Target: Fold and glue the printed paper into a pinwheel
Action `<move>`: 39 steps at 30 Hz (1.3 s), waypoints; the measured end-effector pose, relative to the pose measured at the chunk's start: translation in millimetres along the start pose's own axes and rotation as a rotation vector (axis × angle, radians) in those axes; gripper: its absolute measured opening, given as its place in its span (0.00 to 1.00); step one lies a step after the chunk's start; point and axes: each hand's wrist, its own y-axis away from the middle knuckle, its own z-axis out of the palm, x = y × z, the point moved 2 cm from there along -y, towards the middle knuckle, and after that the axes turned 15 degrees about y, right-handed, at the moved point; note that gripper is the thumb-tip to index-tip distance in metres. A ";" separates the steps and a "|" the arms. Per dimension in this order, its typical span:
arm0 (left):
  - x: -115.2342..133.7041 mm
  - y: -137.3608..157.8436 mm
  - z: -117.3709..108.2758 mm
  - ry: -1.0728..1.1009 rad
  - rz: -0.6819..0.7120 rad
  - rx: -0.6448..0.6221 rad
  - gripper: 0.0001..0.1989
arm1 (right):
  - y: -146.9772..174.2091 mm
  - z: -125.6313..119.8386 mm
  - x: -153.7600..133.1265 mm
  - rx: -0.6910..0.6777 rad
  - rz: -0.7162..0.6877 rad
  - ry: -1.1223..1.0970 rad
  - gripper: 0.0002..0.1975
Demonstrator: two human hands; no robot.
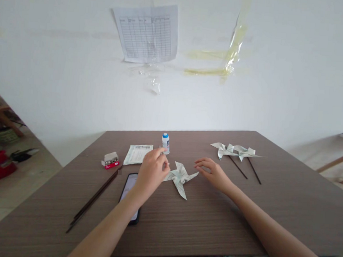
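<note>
A four-bladed pinwheel [180,178] folded from printed paper lies flat on the table between my hands, with no stick showing. My left hand [152,168] is above its left blade, thumb and a fingertip pinched together and the other fingers lifted. Anything in that pinch is too small to make out, and the hand covers part of the blade. My right hand [212,172] is beside the tip of the right blade, fingers loosely stretched and holding nothing. A white bottle with a blue cap [165,143] stands just behind my left fingers.
Left on the table [211,229] lie a phone [129,184], partly under my left arm, dark sticks [96,195], a small open red-and-white box [111,161] and folded printed paper [137,154]. Two pinwheels on sticks [234,151] lie at the back right. A wall [190,106] rises behind.
</note>
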 end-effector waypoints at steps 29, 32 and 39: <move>15.4 44.7 91.9 0.172 0.029 0.113 0.10 | 7.3 18.4 -30.9 -0.073 -0.013 -0.152 0.11; 14.7 44.5 92.8 0.177 0.022 0.098 0.11 | 7.8 18.8 -32.3 -0.077 -0.025 -0.155 0.12; 6.5 41.8 85.6 0.121 -0.061 0.105 0.10 | 6.1 16.7 -28.8 -0.050 -0.070 -0.061 0.09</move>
